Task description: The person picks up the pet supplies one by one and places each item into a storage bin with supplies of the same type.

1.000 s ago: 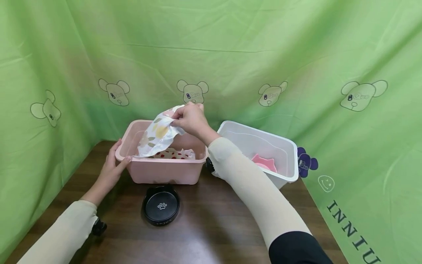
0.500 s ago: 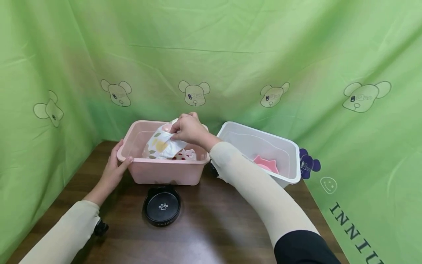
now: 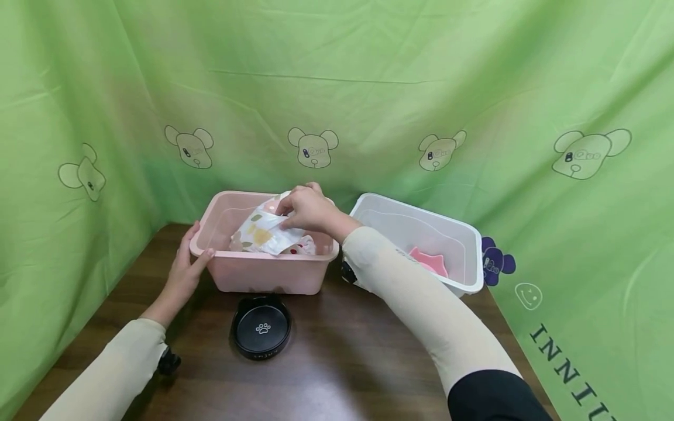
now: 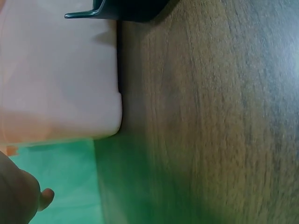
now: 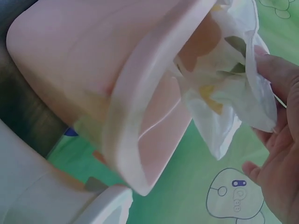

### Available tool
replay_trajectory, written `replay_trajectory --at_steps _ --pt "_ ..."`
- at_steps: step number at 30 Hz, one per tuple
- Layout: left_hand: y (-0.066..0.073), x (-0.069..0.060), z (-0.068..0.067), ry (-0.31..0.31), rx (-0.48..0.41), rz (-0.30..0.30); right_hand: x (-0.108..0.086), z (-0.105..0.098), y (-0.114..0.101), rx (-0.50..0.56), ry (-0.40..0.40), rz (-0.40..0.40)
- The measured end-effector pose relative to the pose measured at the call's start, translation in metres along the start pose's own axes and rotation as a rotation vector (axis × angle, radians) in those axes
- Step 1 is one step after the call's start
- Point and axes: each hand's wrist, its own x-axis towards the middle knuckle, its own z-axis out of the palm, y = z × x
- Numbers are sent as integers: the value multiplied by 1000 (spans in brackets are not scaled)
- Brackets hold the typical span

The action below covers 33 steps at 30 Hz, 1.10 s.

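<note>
In the head view the right hand pinches a white cloth with yellow and green print, partly inside the pink bin. A second cloth with red dots shows beneath it. Thumb and fingers of the right hand grip the edge of the printed cloth in the right wrist view. At the pink bin's left end the left hand grips the rim, thumb at the front corner. Only part of the left hand appears in the left wrist view, beside the bin.
A black bowl with a paw print sits on the wooden table in front of the pink bin. To the right stands a white bin with a pink item inside. A green printed curtain hangs behind.
The right hand has come down with the printed cloth, which now lies lower in the pink bin and covers more of the dotted cloth. The left hand stays on the rim.
</note>
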Motion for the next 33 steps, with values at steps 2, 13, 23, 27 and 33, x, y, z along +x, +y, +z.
replay_trajectory --at_steps 2,13,23,27,33 --pt "-1 -1 1 15 -4 9 -3 1 3 19 -9 9" --pt "-5 0 5 44 -76 35 -21 7 20 88 -42 35" --pt "-2 0 10 41 -152 41 -41 15 31 -36 -74 34" --pt "-3 2 10 32 -161 41 -47 17 35 -89 -44 9" --pt "-3 5 9 28 -183 42 -54 19 42 -95 4 -8"
